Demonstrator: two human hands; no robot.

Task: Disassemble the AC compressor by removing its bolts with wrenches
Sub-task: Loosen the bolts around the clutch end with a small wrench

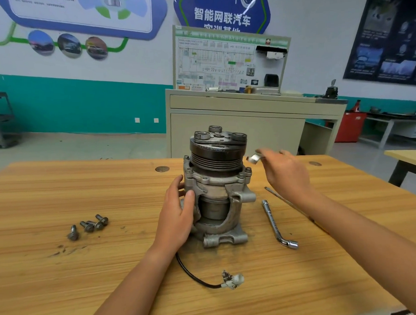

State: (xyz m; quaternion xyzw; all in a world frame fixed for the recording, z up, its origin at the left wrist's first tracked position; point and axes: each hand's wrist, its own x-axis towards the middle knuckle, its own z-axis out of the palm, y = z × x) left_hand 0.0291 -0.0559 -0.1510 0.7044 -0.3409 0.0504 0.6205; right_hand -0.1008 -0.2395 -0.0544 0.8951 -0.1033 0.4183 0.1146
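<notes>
At 12 o'clock, a blue hexagonal sign (222,13) on the wall reads "智能网联汽车" in white. Above that line the cropped letters "NK&C" show, and the line beneath, half hidden by a board, appears to read "实训基地". On that board (229,62), just below, only "HV" can be made out over the wiring diagram; its green header is blurred. Print on the poster (386,33) at 2 o'clock, the wall graphic (79,11) at 11 o'clock and the wrench (273,222) at 5 o'clock is too small to read.
</notes>
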